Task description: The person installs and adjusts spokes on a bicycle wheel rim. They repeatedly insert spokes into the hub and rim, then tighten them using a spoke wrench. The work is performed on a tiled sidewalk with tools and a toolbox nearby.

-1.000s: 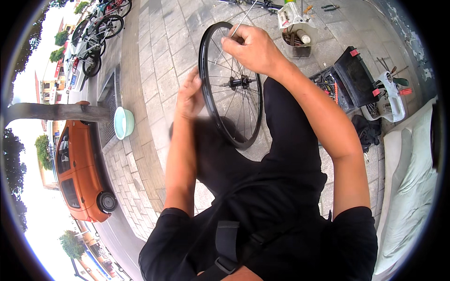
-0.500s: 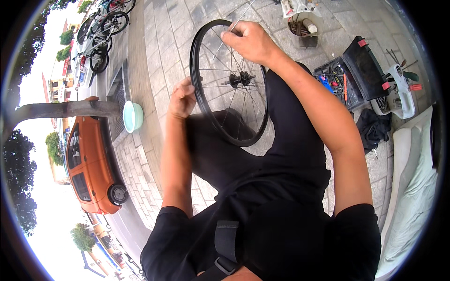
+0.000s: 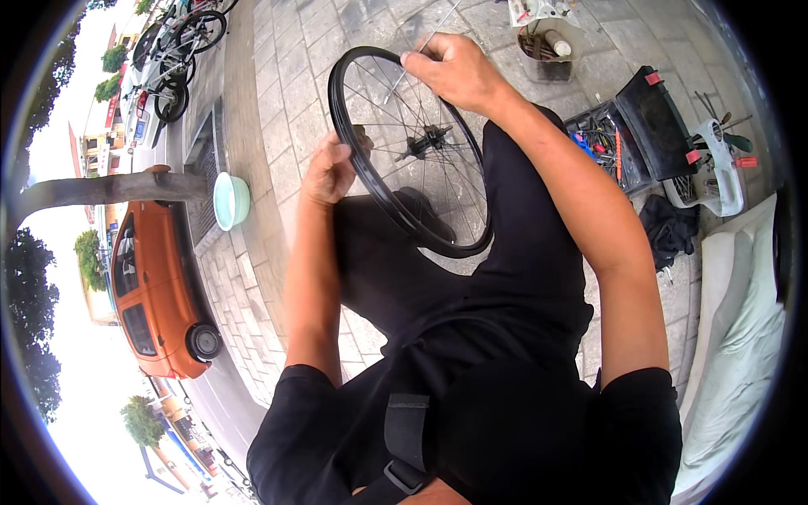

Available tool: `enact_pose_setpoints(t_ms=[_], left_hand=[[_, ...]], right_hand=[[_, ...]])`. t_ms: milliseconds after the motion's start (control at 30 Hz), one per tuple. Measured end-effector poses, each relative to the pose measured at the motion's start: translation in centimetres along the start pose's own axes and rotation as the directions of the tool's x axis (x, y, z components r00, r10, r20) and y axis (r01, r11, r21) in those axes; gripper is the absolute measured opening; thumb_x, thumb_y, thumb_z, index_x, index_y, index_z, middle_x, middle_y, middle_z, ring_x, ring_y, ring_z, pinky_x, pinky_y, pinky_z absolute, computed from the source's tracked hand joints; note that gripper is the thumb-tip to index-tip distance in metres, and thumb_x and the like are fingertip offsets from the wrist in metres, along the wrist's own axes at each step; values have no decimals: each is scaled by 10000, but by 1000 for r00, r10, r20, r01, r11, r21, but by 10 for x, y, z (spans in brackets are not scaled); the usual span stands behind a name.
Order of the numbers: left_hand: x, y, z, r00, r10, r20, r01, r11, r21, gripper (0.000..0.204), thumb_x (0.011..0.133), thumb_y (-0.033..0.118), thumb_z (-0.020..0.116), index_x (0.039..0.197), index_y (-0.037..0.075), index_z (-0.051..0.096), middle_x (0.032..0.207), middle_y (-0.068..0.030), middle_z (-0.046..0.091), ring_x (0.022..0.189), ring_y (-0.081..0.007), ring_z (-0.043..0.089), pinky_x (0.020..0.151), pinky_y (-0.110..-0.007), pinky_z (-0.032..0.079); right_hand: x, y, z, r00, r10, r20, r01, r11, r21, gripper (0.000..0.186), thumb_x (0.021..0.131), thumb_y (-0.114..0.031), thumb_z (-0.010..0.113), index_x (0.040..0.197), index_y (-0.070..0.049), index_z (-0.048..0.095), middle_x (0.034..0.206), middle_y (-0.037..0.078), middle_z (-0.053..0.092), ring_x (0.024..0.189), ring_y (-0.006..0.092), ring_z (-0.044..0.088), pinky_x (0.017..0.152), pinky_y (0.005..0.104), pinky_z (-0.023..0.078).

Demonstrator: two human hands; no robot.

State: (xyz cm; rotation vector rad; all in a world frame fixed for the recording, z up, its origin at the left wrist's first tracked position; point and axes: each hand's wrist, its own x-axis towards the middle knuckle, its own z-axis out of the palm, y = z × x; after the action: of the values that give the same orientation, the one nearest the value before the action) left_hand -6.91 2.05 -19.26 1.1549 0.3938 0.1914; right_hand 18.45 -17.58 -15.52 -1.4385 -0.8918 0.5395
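A bicycle wheel [image 3: 394, 215] with a black rim stands tilted between my knees, its thin spokes running to a black hub [image 3: 423, 142]. On the rim's left side, my left hand [image 3: 331, 168] is closed, thumb outside and fingertips showing through on the spoke side. My right hand [image 3: 457, 74] is at the top right of the rim, pinching a thin pale rod [image 3: 394, 87] that looks like a spoke. One end of the rod sticks out beyond the hand; the other reaches in among the wheel's spokes. Part of the rim is hidden behind the right hand.
An open black toolbox [image 3: 652, 126] with assorted tools lies at the right, beyond my knee. Behind it stands a clear bin [image 3: 539, 67] of metal parts. A white plastic frame [image 3: 720, 172] and dark cloth [image 3: 669, 227] lie nearby. A pale green basin [image 3: 231, 202] stands left.
The wheel has tilted, its upper rim shifting left and its lower edge right. My left hand has moved from loosely beside the rim to gripping it. The right hand still pinches the rod.
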Motion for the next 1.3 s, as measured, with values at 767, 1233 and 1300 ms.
enact_pose_setpoints(t_ms=[767, 1233, 1300], left_hand=[[-29, -28, 40, 986, 113, -121, -121, 991, -57, 822, 833, 195, 871, 1493, 19, 413, 1167, -76, 652, 1132, -251, 664, 1080, -432, 496], [-18, -36, 60, 993, 97, -64, -94, 995, 46, 612, 816, 15, 850, 1352, 9, 553, 1004, 52, 579, 939, -70, 555, 873, -275, 496], [-14, -30, 76, 983, 158, -93, -157, 987, 13, 489, 792, 113, 913, 1170, 42, 611, 826, 89, 446, 750, -30, 456, 659, -196, 422]], right_hand=[[-5, -29, 28, 973, 12, 230, 2, 998, -62, 365, 974, -329, 660, 995, 33, 699, 752, 117, 674, 701, 173, 622, 681, 342, 506], [12, -78, 42, 939, -139, 313, 243, 916, -320, 274, 961, -234, 674, 975, 40, 665, 759, 163, 669, 680, 266, 641, 672, 383, 506], [13, -76, 44, 942, -143, 302, 239, 921, -308, 261, 971, -225, 671, 975, 37, 663, 749, 156, 674, 669, 251, 642, 658, 373, 506]])
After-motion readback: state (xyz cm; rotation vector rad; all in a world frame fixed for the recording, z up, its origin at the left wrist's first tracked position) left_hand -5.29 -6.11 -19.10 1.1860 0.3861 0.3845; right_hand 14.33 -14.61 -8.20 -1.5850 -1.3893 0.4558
